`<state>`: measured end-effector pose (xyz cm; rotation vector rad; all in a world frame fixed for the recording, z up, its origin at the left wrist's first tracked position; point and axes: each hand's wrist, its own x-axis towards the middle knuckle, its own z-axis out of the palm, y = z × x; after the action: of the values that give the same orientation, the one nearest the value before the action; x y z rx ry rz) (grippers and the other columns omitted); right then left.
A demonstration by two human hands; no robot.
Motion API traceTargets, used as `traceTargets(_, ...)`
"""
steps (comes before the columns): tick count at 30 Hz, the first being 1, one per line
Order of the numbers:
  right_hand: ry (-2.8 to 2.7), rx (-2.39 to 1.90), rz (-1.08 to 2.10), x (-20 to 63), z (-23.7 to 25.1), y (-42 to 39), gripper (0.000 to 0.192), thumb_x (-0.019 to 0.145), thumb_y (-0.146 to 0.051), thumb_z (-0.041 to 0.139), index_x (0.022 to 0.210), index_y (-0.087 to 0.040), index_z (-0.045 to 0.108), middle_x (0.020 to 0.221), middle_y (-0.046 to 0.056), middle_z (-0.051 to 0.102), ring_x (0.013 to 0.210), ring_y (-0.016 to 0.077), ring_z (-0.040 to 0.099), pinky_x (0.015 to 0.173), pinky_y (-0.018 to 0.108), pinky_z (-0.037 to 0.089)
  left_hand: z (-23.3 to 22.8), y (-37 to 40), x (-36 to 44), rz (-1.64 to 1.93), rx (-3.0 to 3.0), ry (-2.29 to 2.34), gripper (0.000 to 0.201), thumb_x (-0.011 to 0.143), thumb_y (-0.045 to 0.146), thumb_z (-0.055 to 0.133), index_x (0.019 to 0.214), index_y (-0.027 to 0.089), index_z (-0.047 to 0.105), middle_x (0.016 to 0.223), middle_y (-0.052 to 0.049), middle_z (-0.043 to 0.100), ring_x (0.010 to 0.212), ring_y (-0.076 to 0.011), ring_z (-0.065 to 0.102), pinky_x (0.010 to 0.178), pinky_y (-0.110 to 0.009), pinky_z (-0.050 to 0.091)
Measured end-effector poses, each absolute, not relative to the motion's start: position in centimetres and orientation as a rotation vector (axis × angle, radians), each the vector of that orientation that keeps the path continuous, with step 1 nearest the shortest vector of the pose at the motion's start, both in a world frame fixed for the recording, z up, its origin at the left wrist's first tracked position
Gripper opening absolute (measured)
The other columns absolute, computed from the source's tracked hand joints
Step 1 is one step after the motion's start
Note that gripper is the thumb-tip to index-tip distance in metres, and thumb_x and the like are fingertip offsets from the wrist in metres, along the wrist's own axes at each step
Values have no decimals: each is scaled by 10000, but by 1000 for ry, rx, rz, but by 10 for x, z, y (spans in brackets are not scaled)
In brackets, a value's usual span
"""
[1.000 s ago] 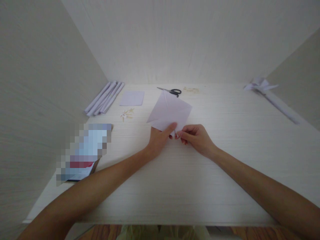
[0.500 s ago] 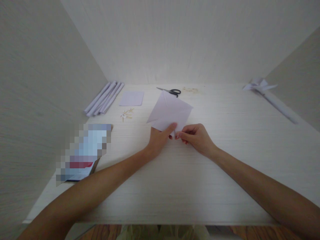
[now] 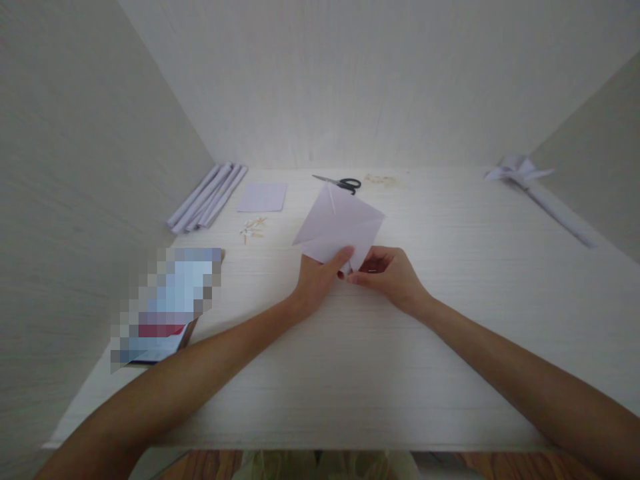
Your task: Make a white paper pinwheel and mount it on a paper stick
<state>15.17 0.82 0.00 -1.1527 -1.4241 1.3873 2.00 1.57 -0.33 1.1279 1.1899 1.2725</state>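
Note:
A square sheet of pale paper (image 3: 343,223), slit inward near its corners, is held tilted above the middle of the table. My left hand (image 3: 323,277) is closed on its lower edge, thumb on top and the other fingers hidden underneath. At the sheet's nearest corner, the thumb and fingers of my right hand (image 3: 387,277) pinch the paper. Partly covered by the far corner of the sheet lies a pair of scissors (image 3: 347,183) with black handles.
At the back left are several paper rolls (image 3: 207,198), a stack of square paper (image 3: 263,197) and small light sticks (image 3: 254,228). A blurred-out phone or tablet (image 3: 173,303) lies near my left forearm. A paper pinwheel (image 3: 543,193) on a rolled stick rests back right. Walls rise behind and beside.
My right hand's fingertips have shifted slightly left, onto the near corner of the paper. My left hand and the sheet have stayed almost still.

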Motion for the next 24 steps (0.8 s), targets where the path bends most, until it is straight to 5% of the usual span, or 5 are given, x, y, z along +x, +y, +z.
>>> traceTargets(10, -1456, -1145, 1502, 152, 4, 7, 178, 596, -292, 679, 603, -135, 595, 501, -30, 530, 436, 51, 409, 416, 198, 286, -5, 17, 19, 1276, 1095, 1192, 187, 625, 322, 622, 592, 157, 540, 515, 27, 546, 406, -69, 462, 397, -195, 392)
traceTargets(24, -1508, -1187, 1439, 151, -1, 8, 223, 582, -316, 686, 558, -138, 554, 454, -31, 511, 412, 63, 440, 406, 198, 324, -4, 17, 20, 1280, 1078, 1170, 214, 614, 334, 627, 585, 141, 541, 518, 19, 537, 418, -67, 454, 388, -186, 387)
